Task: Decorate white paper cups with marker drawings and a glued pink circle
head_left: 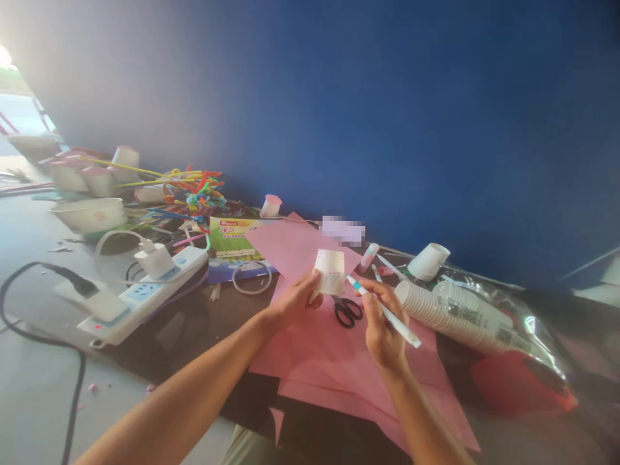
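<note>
My left hand is closed on a white paper cup, held upside down above the pink paper. Faint marks show on the cup's side. In my right hand is a white marker with a blue band, its tip pointing at the cup and very close to its right edge; I cannot tell if it touches. Below the cup, black-handled scissors lie on the pink paper sheets, their blades partly hidden.
At right lie nested paper cups in clear plastic and a loose cup. A glue stick stands behind the paper. At left are a power strip, colourful pipe cleaners, a white bowl and a green packet. A blue wall rises behind.
</note>
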A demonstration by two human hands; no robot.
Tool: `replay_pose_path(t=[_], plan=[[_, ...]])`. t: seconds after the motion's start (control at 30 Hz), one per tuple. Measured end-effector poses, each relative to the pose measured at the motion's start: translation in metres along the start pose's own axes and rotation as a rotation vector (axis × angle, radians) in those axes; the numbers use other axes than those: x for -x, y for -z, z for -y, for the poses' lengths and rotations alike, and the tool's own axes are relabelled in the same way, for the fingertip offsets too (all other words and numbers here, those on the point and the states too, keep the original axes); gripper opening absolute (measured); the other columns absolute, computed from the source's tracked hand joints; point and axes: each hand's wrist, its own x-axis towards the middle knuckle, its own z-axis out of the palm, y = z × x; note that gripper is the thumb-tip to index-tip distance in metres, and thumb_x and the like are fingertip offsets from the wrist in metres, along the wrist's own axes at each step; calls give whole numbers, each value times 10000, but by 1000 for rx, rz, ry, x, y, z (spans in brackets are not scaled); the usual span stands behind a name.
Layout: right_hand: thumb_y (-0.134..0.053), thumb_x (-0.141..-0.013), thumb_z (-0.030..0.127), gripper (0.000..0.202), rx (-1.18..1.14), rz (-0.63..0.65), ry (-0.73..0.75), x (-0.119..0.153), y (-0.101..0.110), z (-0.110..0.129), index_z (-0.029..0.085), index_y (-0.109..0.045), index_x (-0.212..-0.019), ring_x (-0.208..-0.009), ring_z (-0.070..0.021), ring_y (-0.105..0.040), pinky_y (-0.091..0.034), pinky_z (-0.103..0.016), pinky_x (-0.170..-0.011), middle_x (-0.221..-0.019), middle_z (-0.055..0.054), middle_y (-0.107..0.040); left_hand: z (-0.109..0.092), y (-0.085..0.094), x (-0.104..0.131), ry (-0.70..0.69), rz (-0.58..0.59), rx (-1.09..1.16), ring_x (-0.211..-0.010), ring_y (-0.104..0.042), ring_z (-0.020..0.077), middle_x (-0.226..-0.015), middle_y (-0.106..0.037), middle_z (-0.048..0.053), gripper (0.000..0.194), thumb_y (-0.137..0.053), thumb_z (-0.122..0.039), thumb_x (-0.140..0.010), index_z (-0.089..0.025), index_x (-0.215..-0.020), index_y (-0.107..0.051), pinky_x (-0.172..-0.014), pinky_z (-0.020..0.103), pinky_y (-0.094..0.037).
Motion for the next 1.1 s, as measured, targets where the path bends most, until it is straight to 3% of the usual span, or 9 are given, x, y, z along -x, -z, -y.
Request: replay_pose_path(t=[0.3,0.53,0.8,1.1], plan=[[-491,-889,264,150,-54,81,47,3,-2,2,198,-606,-959,-791,-174,-595,-494,-321,-683,-870,-44,-617,-2,0,0,29,-23,35,-507,-295,68,-607,-358,-44,418,-450,-576,-859,-164,-790,-475,-510,237,-232],[-488,-877,240,138,-96,232,91,7,-2,13,202,-603,-942,-817,-181,-570,-492,-341,-722,-855,-41,-580,-5,1,1,34,-32,40,-518,-316,69,-621,-366,-39,429,-450,-582,-855,-163,-769,-478,-526,244,-247],[-495,-884,291,161,-27,5,21,-1,4,-1,208,-620,-942,-792,-183,-594,-485,-346,-724,-842,-31,-621,-6,0,1,47,-13,25,-517,-300,74,-602,-359,-40,447,-430,-602,-856,-164,-814,-507,-527,248,-245],[-506,-881,262,147,-43,48,47,-1,1,-1,200,-618,-953,-802,-171,-595,-486,-316,-695,-871,-35,-620,-7,-2,0,33,14,82,-518,-285,72,-607,-352,-39,421,-451,-572,-863,-158,-813,-504,-518,238,-233]])
